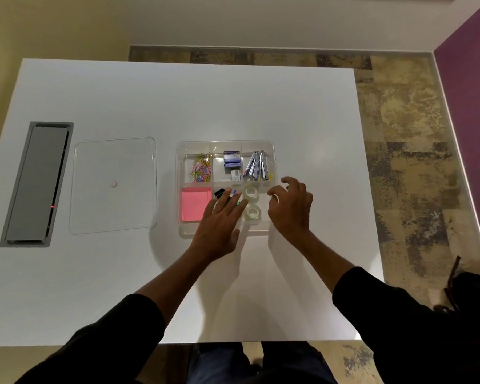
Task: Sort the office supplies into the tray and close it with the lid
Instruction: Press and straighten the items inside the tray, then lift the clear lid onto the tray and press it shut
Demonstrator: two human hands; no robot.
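Observation:
A clear divided tray (179,162) sits mid-table. Its back row holds coloured paper clips (201,169), staple boxes (231,162) and silver staplers (257,166). The front row holds pink sticky notes (194,207), binder clips (220,193) and two clear tape rolls (252,202). My left hand (221,221) lies flat over the front middle compartment, fingers spread, covering most of the clips. My right hand (290,207) hovers at the tray's right front edge, fingers curled and apart, holding nothing. The clear lid (112,185) lies flat on the table left of the tray.
A grey cable hatch (36,184) is set into the white table (233,106) at the far left. The table's right edge drops to a patterned floor (408,151). A dark bag (471,289) sits at the lower right.

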